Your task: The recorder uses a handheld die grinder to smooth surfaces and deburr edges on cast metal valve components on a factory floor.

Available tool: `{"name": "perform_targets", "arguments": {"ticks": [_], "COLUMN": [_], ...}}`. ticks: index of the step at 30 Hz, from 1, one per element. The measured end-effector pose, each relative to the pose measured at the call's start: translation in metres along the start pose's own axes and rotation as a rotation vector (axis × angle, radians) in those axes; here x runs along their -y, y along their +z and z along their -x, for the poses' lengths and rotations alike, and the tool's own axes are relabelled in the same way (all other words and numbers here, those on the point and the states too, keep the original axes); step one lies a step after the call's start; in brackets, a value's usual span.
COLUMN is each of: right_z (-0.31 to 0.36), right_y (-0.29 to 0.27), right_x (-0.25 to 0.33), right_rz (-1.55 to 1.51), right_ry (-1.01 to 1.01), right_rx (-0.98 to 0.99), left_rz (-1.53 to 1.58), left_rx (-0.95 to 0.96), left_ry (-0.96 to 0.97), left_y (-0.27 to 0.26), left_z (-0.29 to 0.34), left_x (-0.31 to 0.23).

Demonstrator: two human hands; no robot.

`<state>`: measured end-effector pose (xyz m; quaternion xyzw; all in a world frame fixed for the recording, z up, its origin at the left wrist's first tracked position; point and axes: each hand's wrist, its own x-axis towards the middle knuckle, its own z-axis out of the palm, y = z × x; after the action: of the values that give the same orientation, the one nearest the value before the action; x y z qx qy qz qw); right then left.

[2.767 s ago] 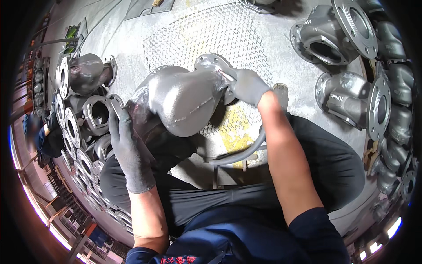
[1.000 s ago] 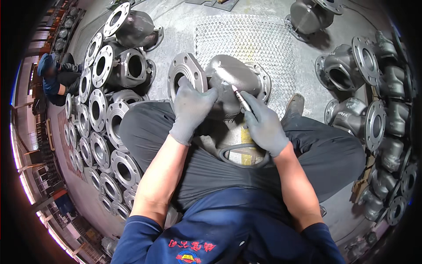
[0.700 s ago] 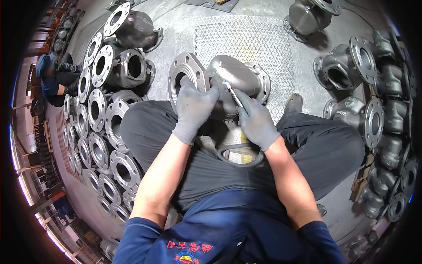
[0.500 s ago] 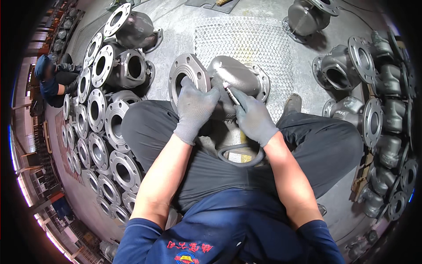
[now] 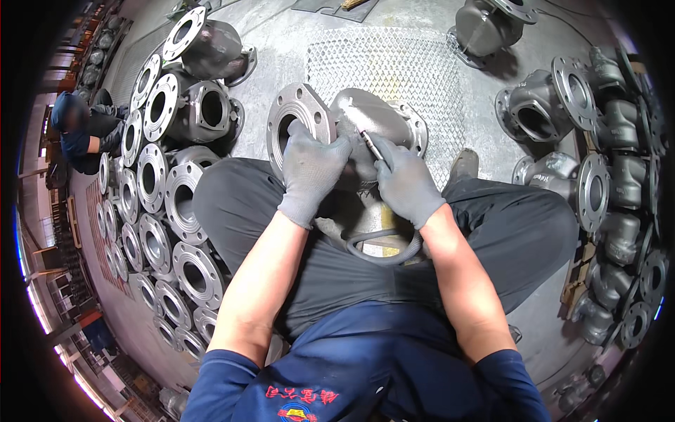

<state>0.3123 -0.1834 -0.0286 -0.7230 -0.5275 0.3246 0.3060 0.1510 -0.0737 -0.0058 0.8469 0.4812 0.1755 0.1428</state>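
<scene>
Here, one view only, from the head camera, is entered.

Item in hand: a grey cast valve body (image 5: 369,126), propped between the seated person's knees on the concrete floor (image 5: 281,49), its round flange (image 5: 299,123) turned to the left. A slim pen-like tool (image 5: 370,145) is laid against the casting's upper curve.

Step judged: the casting's surface is being marked or dressed with the tool tip. A steady brace and a small guided stroke along the curve seem to be called for next.

Left hand (image 5: 311,169): gloved, fingers spread and pressed flat over the casting just behind the flange, clasping it for support; forearm bare, raised from the lower edge.

Right hand (image 5: 406,184): gloved, fingers pinched round the tool's lower end, wrist bent inward toward the casting.

Surroundings: a dark hose (image 5: 383,250) looped over the lap; rows of flanged castings (image 5: 165,204) at the left; further valve bodies (image 5: 562,105) at the right; another person (image 5: 81,130) crouched far left.
</scene>
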Motion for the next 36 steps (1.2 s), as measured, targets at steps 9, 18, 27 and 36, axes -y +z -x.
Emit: {"name": "perform_targets", "arguments": {"ticks": [9,18,27,36], "right_z": [0.001,-0.007,-0.003,0.011], "right_y": [-0.013,-0.019,-0.053,-0.044], "right_x": [-0.002,0.0,-0.063,-0.112], "right_rz": [0.014,-0.026,-0.031,-0.552], "right_ry": [-0.051,-0.018,0.197,0.582], "right_rx": [0.107,0.101,-0.235,-0.191], "left_rz": [0.175,0.186,0.314,0.742], "left_rx": [0.019,0.015,0.006,0.009], "left_ry": [-0.254,-0.324,-0.459,-0.594], "left_y": [-0.001,-0.001,-0.007,-0.015], "left_z": [-0.003,-0.009,-0.036,-0.07], "left_x": [0.002,-0.001,0.015,0.027]}}
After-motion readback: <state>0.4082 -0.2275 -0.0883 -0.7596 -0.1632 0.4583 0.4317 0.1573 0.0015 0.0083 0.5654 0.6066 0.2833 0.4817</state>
